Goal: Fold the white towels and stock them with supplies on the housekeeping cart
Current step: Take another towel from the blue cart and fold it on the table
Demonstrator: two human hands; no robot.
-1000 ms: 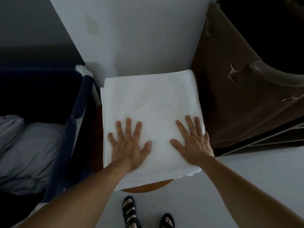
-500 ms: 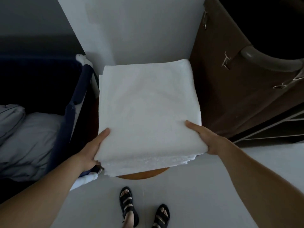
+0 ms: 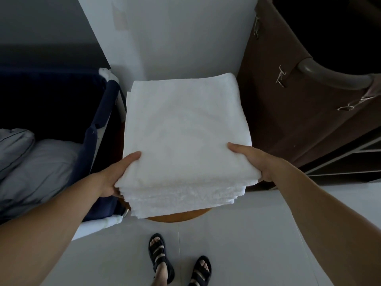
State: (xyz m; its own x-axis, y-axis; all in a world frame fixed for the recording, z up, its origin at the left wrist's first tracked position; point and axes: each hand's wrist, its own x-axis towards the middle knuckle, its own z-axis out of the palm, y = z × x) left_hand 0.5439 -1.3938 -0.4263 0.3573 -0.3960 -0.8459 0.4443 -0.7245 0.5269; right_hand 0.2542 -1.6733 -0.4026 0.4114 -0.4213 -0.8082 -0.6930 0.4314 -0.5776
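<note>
Stack of folded white towels (image 3: 185,141) is held at its near corners, one hand per side. The left hand (image 3: 112,178) is clamped on the left edge with the thumb laid on top; its fingers are hidden underneath. The right hand (image 3: 255,159) is clamped on the right edge in the same way, thumb on top. The hands are kept well apart, with the full stack width between them.

The stack is positioned over a round wooden tabletop (image 3: 177,217), of which only the near rim is seen. Whether the stack is resting on it or lifted clear cannot be told. Several layered edges are seen at the near side.

A brown fabric bag (image 3: 288,112) with metal clips and a grey bar (image 3: 329,78) is located just right of the stack. A navy fabric rail (image 3: 97,129) and grey pillows (image 3: 37,168) are seen at left. Black sandals (image 3: 159,254) are seen on the pale floor (image 3: 257,234) below.
</note>
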